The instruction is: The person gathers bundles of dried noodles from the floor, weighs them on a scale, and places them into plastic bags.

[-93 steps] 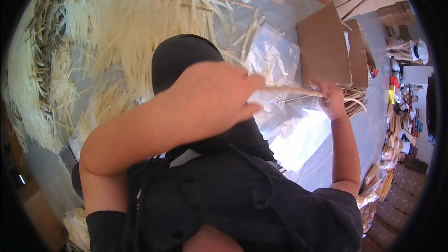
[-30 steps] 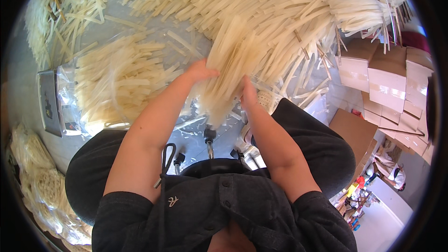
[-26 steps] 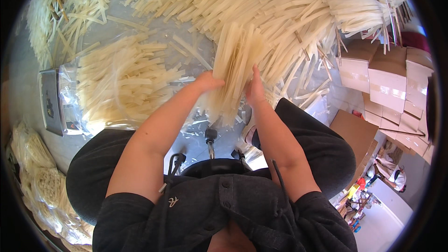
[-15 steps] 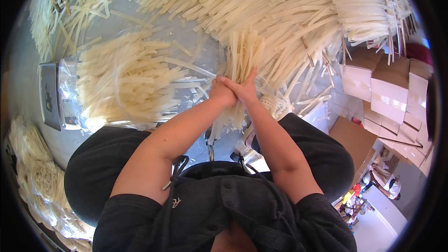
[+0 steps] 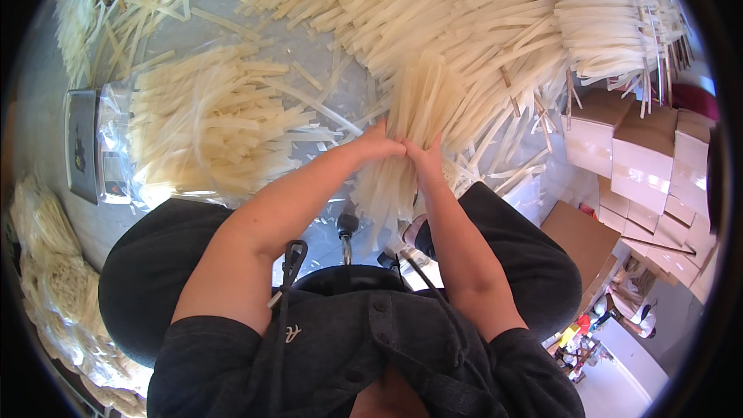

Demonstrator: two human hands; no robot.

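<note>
The strips [image 5: 428, 97] between left hand [image 5: 379, 144] and right hand [image 5: 426, 161] look matt; glossy clear plastic [image 5: 114, 128] lies leftward, matt cardboard boxes [image 5: 644, 156] rightward.

The bundle of flat strips [image 5: 427, 97] is showing pale cream, whitening toward its lower end. The strip pile [image 5: 464, 8] is running from cream to straw yellow, with brown sticks [image 5: 508, 87] streaking it. The shirt [image 5: 333, 352] is appearing plain charcoal, the trousers [image 5: 162, 279] black, the floor [image 5: 298, 42] grey, the stacked cartons [image 5: 639, 178] pinkish tan.
</note>
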